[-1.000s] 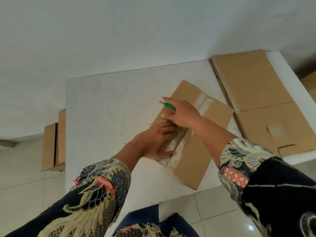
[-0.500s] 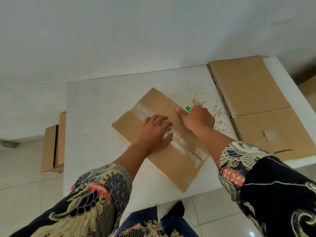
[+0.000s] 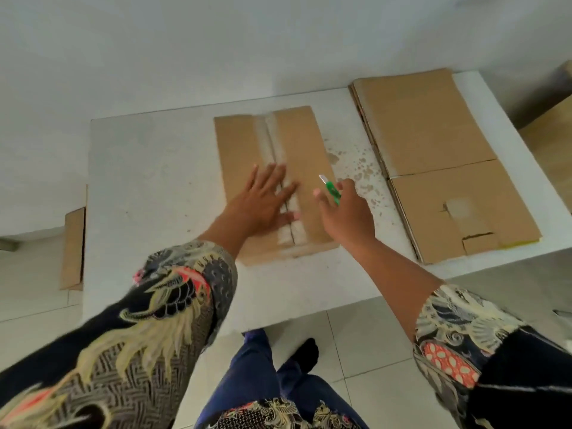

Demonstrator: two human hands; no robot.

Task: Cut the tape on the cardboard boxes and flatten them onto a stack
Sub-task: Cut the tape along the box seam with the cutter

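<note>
Under the left hand (image 3: 263,199), the cardboard box (image 3: 244,150) lies lengthwise away.

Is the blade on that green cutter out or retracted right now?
Out: a pale blade tip projects from the green utility cutter held in the right hand, above the brown taped cardboard box.

- Left hand (image 3: 263,196) flat on taped box (image 3: 247,156), mid-table (image 3: 148,181).
- Right hand (image 3: 346,215) holds green cutter (image 3: 331,191).
- Flattened stack (image 3: 433,144) at table's right edge.
</note>
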